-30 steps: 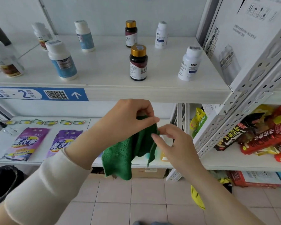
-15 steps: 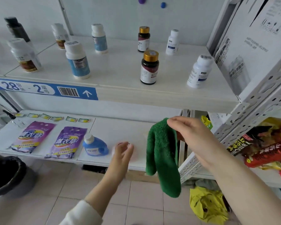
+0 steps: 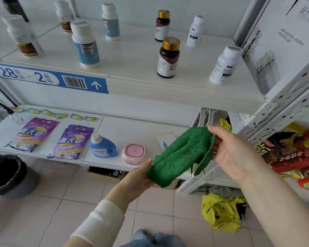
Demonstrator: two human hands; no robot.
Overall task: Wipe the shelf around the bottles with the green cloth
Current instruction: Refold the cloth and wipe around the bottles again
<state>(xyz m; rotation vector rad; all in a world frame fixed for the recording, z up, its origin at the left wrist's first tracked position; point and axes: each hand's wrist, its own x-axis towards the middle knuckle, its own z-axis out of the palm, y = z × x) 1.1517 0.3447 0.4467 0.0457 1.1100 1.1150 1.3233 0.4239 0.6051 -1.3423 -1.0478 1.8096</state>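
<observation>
The green cloth is stretched in the air between both hands, below the white upper shelf. My right hand pinches its upper right end. My left hand holds its lower left end from underneath. On the shelf stand several bottles: a dark one with a gold cap near the front, a white one to its right, a blue-labelled one to the left, and more further back.
A large white carton stands at the shelf's right end beside perforated metal uprights. The lower shelf holds purple pouches, a blue bottle and a pink box. A black bin sits on the floor at left.
My left hand has come up from below and taken the cloth's hanging lower end. The cloth now stretches slantwise between the hands instead of dangling from my right hand.
</observation>
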